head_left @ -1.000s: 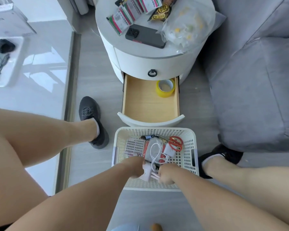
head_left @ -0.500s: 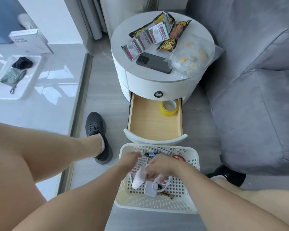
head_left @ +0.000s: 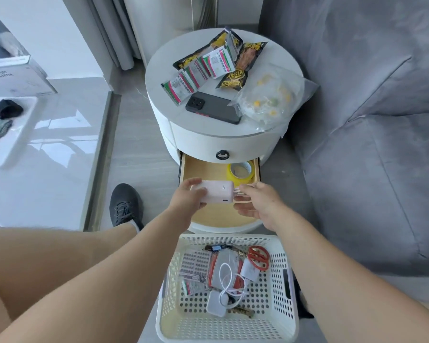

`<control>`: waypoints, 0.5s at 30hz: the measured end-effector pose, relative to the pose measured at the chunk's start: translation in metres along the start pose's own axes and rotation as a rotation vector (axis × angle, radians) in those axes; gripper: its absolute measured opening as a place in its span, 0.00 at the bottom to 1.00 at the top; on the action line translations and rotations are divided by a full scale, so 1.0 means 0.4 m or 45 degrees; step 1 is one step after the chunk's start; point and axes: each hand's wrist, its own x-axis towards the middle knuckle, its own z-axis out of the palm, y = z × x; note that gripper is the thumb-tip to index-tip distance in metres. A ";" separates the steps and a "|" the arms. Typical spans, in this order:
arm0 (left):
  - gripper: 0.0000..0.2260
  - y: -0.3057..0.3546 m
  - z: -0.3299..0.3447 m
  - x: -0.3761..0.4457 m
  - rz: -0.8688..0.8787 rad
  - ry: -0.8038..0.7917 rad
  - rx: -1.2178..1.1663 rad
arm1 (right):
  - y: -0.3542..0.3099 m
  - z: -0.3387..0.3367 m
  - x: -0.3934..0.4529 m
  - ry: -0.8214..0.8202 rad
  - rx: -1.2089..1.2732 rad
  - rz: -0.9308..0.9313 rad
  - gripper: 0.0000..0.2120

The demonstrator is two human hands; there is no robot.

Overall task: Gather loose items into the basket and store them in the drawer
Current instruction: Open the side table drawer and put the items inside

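My left hand (head_left: 187,198) grips a pink power bank (head_left: 218,191) over the open wooden drawer (head_left: 208,173). Beside it, my right hand (head_left: 256,203) holds the white cable end at the bank's right side. A yellow tape roll (head_left: 240,172) lies in the drawer's back right corner. On the floor in front of the drawer stands the white perforated basket (head_left: 281,315). It holds red scissors (head_left: 258,257), a white charger with cable (head_left: 218,304), packets and small items.
The round white nightstand (head_left: 221,139) carries snack packets (head_left: 208,68), a black phone (head_left: 212,107) and a clear bag (head_left: 270,97). A grey sofa (head_left: 372,120) fills the right. My shoe (head_left: 126,204) rests on the floor at left, by a glossy low table (head_left: 47,144).
Both hands lifted the pink power bank out of the basket and carried it forward over the open drawer. The view tilted up, showing more of the nightstand.
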 end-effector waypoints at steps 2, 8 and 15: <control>0.14 -0.012 0.008 0.044 -0.033 0.005 0.118 | 0.020 0.014 0.053 0.029 0.033 0.075 0.11; 0.17 -0.103 0.037 0.176 -0.234 0.065 0.193 | 0.074 0.040 0.214 0.059 -0.164 0.234 0.02; 0.19 -0.098 0.082 0.290 -0.307 0.292 0.331 | 0.146 0.103 0.339 0.101 -0.269 0.217 0.07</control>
